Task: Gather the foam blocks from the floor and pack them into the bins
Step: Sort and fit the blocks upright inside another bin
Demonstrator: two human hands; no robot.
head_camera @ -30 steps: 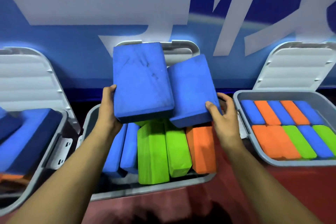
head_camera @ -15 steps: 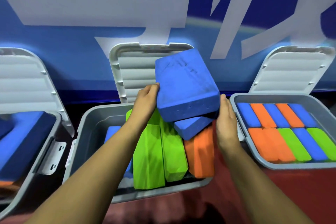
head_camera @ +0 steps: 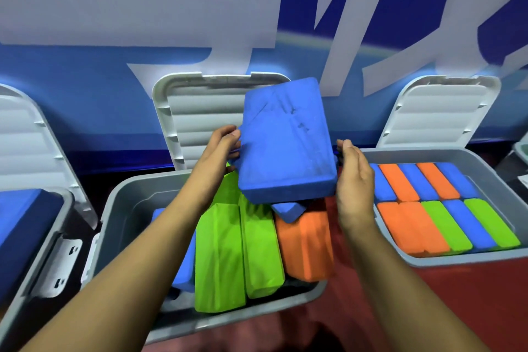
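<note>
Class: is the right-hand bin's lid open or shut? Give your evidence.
Open. The lid stands tilted back behind the right-hand bin, leaving its packed foam blocks exposed.

Room is noted at the left rear of the grey plastic middle bin (head_camera: 120, 208); its right half is blocked by upright green foam blocks (head_camera: 220, 254) and an orange foam block (head_camera: 305, 246).

Blue block (head_camera: 285, 140) above middle bin (head_camera: 125, 208)
</note>
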